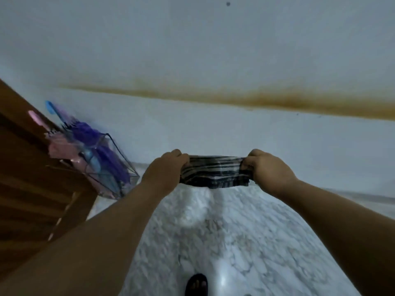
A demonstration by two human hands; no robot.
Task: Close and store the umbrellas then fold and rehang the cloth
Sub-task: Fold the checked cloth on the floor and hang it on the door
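A dark checked cloth [214, 171] with pale stripes is stretched between both hands in front of the white wall, bunched into a narrow band. My left hand [165, 167] grips its left end. My right hand [270, 168] grips its right end. At the left, closed umbrellas stand in a wire basket [128, 167] on the floor: a purple umbrella [94, 142], a pink umbrella [62, 146] and one with a blue handle [50, 106].
A brown wooden cabinet [32, 178] fills the left side, right beside the basket. The wall [213, 60] ahead carries a long brown stain. The floor [213, 231] is pale marble. A foot in a dark sandal [196, 284] shows at the bottom.
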